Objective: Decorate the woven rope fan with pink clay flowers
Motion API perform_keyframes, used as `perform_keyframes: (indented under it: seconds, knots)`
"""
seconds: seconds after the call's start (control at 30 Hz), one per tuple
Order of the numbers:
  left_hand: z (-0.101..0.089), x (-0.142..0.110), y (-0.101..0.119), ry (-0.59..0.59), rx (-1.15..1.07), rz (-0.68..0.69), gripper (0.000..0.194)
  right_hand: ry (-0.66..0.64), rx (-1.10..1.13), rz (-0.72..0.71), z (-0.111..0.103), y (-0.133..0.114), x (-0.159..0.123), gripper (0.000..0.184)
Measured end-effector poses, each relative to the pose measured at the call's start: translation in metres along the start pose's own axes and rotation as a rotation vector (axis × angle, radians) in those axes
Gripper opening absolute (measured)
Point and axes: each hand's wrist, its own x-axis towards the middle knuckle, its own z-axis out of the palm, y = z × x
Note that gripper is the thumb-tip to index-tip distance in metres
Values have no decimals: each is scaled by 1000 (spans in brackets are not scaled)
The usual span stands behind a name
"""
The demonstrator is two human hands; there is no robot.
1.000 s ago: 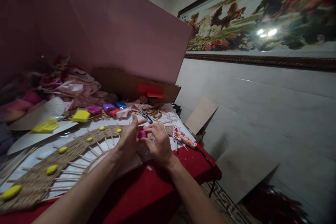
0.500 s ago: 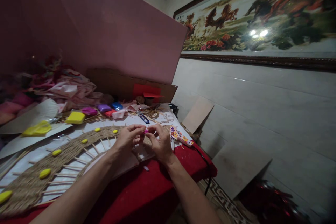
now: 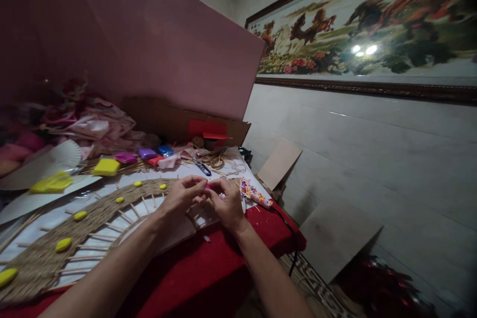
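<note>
My left hand [image 3: 187, 193] and my right hand [image 3: 226, 202] meet over the table's front edge, fingertips together. Between them they pinch a small piece of magenta clay [image 3: 207, 187], mostly covered by the fingers. To the left curves a woven twine band [image 3: 100, 204] on thin wooden sticks, dotted with several flattened yellow clay pieces [image 3: 63, 244]. Just right of my right hand lies a flower-patterned glue gun [image 3: 256, 193] with a black cord. Behind my hands rests a blue-handled cutting tool [image 3: 203, 167].
Packs of yellow clay [image 3: 106, 166], purple clay [image 3: 146, 153] and blue clay [image 3: 165, 150] line the back of the table. A red cloth [image 3: 208, 273] hangs over the front edge. Pink crumpled fabric [image 3: 93, 126] is heaped at back left. Boards [image 3: 280, 163] lean against the right wall.
My fingers have closed further over the magenta clay, so less of it shows. Both hands stay in nearly the same place; the view has shifted slightly.
</note>
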Motion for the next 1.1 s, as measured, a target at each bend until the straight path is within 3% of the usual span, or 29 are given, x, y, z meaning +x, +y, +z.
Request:
perform_keyframes:
  seconds: [0.2, 0.3, 0.43, 0.67, 0.77, 0.9, 1.1]
  knots:
    - [0, 1, 2, 15, 4, 21, 23, 25, 130, 72, 2, 0, 1, 5]
    - [0, 0, 4, 25, -20, 3, 23, 14, 177, 119, 3, 2, 1, 19]
    - [0, -1, 2, -1, 0, -5, 23, 25, 61, 75, 2, 2, 1, 6]
    - [-1, -2, 2, -92, 53, -32, 24, 29, -1, -10, 0, 2, 1, 6]
    - [-2, -2, 3, -59, 54, -27, 22, 32, 22, 10, -1, 3, 0, 17]
    - [-3, 2, 0, -31, 23, 20, 20, -19, 7, -20, -2, 1, 0, 2]
    - [-5, 6, -3, -22, 41, 6, 16, -54, 41, -29, 0, 2, -1, 4]
